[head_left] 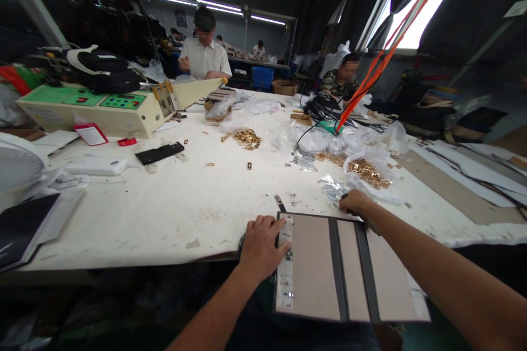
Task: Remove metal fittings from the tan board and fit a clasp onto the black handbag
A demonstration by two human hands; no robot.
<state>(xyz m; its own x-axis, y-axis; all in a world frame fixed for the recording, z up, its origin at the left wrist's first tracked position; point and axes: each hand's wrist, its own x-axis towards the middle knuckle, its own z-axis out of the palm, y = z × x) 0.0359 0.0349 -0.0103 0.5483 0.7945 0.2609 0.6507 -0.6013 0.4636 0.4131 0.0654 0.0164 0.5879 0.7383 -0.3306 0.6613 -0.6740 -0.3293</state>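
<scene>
A folding panel [315,269] with beige boards and dark grey edging lies open at the table's front edge, its lower part overhanging. My left hand [261,244] grips its left edge, thumb on the inner face and fingers across the top corner. Beside those fingers, a short dark strap with a metal end [280,203] sticks out from the upper left corner. My right hand [354,204] is beyond the panel's top edge, fingers pinched together near flat silver metal pieces [332,187]. What those fingers hold is hidden.
Gold-coloured metal parts [368,173] lie heaped on plastic, with another gold pile [247,138] farther back. A cream machine [88,109] stands at left, near a red-labelled bottle [90,132] and a black block [160,152]. Orange cords [370,74] hang at right. Two people sit across the table.
</scene>
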